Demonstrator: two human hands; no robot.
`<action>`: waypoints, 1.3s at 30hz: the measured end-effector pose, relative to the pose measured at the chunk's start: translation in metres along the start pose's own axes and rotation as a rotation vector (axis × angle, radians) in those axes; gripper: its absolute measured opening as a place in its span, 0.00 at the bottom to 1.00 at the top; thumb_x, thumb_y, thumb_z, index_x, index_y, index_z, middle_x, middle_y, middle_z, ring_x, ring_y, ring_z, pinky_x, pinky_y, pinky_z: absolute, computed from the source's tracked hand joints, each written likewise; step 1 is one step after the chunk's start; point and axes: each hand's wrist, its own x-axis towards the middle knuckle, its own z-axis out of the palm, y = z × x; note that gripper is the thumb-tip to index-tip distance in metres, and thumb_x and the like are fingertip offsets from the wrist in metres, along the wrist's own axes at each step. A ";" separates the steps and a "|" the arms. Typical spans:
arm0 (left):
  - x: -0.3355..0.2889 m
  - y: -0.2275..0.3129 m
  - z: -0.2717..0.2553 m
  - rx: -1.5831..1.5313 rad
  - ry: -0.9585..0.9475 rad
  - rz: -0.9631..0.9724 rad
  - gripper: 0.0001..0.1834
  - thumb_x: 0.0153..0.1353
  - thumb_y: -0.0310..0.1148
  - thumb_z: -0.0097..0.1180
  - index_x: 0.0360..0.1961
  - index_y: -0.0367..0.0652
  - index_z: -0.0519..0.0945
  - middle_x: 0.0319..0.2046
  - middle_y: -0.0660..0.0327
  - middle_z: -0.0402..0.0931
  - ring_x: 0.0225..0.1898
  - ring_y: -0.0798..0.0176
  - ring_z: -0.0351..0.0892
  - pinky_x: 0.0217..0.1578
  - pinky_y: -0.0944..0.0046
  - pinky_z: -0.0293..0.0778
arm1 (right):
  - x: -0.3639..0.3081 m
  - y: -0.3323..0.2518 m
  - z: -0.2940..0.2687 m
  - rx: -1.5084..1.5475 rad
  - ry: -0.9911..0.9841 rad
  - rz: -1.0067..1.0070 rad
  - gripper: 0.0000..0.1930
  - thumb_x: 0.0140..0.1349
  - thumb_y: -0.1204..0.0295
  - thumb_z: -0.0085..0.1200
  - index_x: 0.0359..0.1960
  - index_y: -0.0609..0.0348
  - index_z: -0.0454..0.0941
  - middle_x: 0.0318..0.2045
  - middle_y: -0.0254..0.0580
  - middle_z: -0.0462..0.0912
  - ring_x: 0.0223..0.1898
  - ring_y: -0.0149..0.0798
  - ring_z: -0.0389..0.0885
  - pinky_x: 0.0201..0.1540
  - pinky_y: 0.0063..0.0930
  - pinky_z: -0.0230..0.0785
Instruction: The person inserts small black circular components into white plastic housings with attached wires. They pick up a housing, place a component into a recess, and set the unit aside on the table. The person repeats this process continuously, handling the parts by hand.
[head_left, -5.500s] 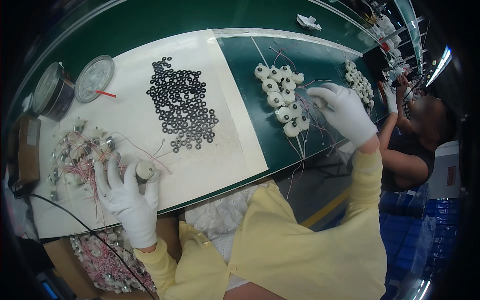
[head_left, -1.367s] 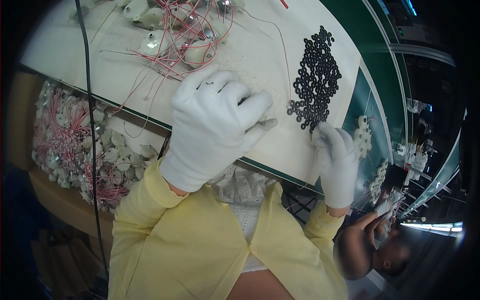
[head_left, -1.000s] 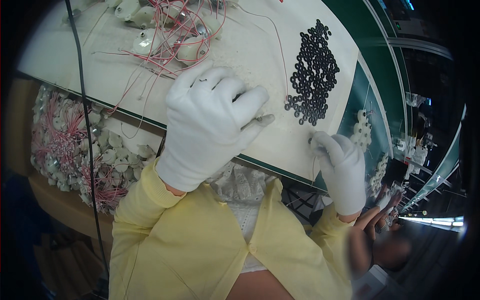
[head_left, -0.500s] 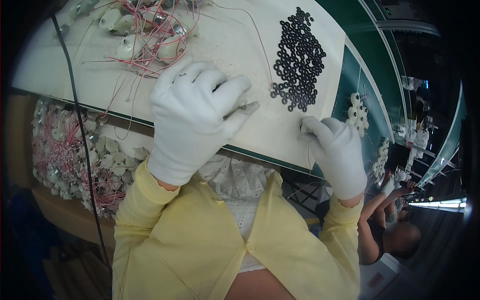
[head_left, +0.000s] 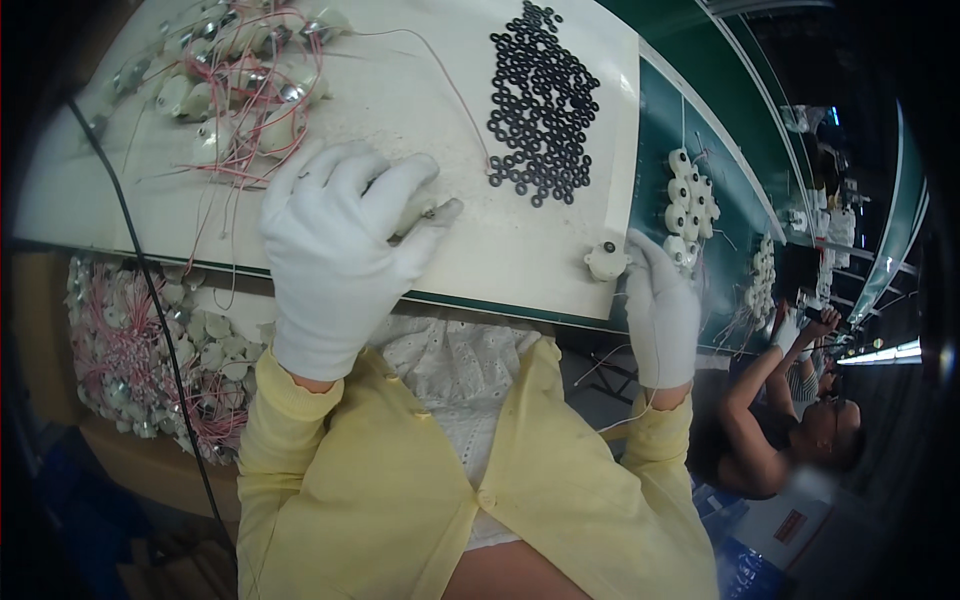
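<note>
My left hand, in a white glove, is closed around a white plastic part above the white table sheet. Only a bit of that part shows between thumb and fingers, with a small metal tip. Near the sheet's right front corner is a round white plastic part with a black ring on top. My gloved right hand has its fingers together at that part's right edge, seeming to grip it. A thin wire hangs below this hand. Between and beyond my hands lies a patch of small black rings.
White parts with tangled red wires pile up at far left. Below the table's left edge, a box holds more wired parts. A black cable crosses the left. Ringed white parts stand on the green surface. Another person works at right.
My right hand has shifted rightward relative to the table, and the white part with the black ring has come into sight beside its fingers. The view has shifted; my left hand keeps its grip.
</note>
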 end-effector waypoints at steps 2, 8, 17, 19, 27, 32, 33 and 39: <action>-0.001 0.001 0.000 -0.017 -0.013 -0.019 0.21 0.50 0.39 0.78 0.45 0.49 0.86 0.41 0.58 0.79 0.46 0.47 0.80 0.54 0.45 0.76 | -0.001 -0.011 -0.007 0.164 0.077 0.118 0.12 0.69 0.73 0.62 0.51 0.61 0.86 0.31 0.48 0.89 0.31 0.45 0.87 0.38 0.37 0.78; 0.000 0.001 0.001 -0.006 -0.019 0.002 0.21 0.52 0.39 0.77 0.47 0.49 0.86 0.41 0.58 0.79 0.47 0.47 0.81 0.56 0.44 0.75 | 0.005 -0.019 -0.007 -0.193 -0.038 -0.206 0.23 0.55 0.56 0.75 0.48 0.53 0.85 0.29 0.39 0.82 0.30 0.46 0.82 0.35 0.41 0.73; 0.002 0.000 0.004 0.062 0.009 0.047 0.20 0.52 0.40 0.77 0.45 0.50 0.86 0.39 0.60 0.81 0.46 0.49 0.82 0.57 0.45 0.76 | -0.012 -0.005 -0.051 -0.020 0.031 -0.316 0.21 0.48 0.69 0.79 0.43 0.51 0.83 0.29 0.35 0.83 0.28 0.42 0.82 0.34 0.37 0.74; 0.001 0.000 0.004 0.072 0.005 0.045 0.19 0.52 0.41 0.77 0.44 0.51 0.86 0.39 0.61 0.80 0.46 0.50 0.81 0.57 0.44 0.76 | -0.011 0.004 -0.076 -0.096 0.110 -0.279 0.20 0.48 0.73 0.78 0.43 0.55 0.83 0.30 0.39 0.83 0.28 0.39 0.83 0.33 0.33 0.75; 0.001 -0.001 0.002 0.088 -0.043 0.050 0.21 0.54 0.38 0.77 0.49 0.49 0.86 0.41 0.59 0.83 0.48 0.47 0.83 0.59 0.44 0.75 | 0.037 0.124 -0.091 -0.463 0.079 -0.373 0.22 0.50 0.72 0.75 0.48 0.51 0.84 0.45 0.42 0.84 0.45 0.49 0.85 0.51 0.41 0.76; 0.000 0.000 0.000 0.104 -0.054 0.059 0.21 0.55 0.37 0.76 0.50 0.49 0.85 0.43 0.58 0.83 0.49 0.47 0.82 0.59 0.43 0.74 | 0.042 0.137 -0.078 -0.387 0.057 -0.463 0.25 0.54 0.77 0.70 0.55 0.46 0.81 0.50 0.38 0.85 0.51 0.49 0.83 0.56 0.43 0.72; 0.000 0.000 -0.001 0.110 -0.061 0.057 0.22 0.55 0.37 0.76 0.50 0.48 0.85 0.43 0.58 0.83 0.49 0.46 0.82 0.59 0.42 0.74 | 0.040 0.137 -0.080 -0.394 0.076 -0.454 0.25 0.54 0.77 0.70 0.55 0.46 0.81 0.51 0.38 0.85 0.51 0.49 0.84 0.56 0.43 0.73; 0.002 0.001 0.002 0.134 -0.054 0.060 0.22 0.53 0.40 0.77 0.48 0.51 0.84 0.41 0.61 0.79 0.48 0.49 0.80 0.59 0.42 0.75 | 0.033 0.129 -0.074 -0.197 0.052 -0.268 0.14 0.56 0.76 0.69 0.44 0.51 0.85 0.42 0.38 0.88 0.43 0.48 0.86 0.51 0.42 0.74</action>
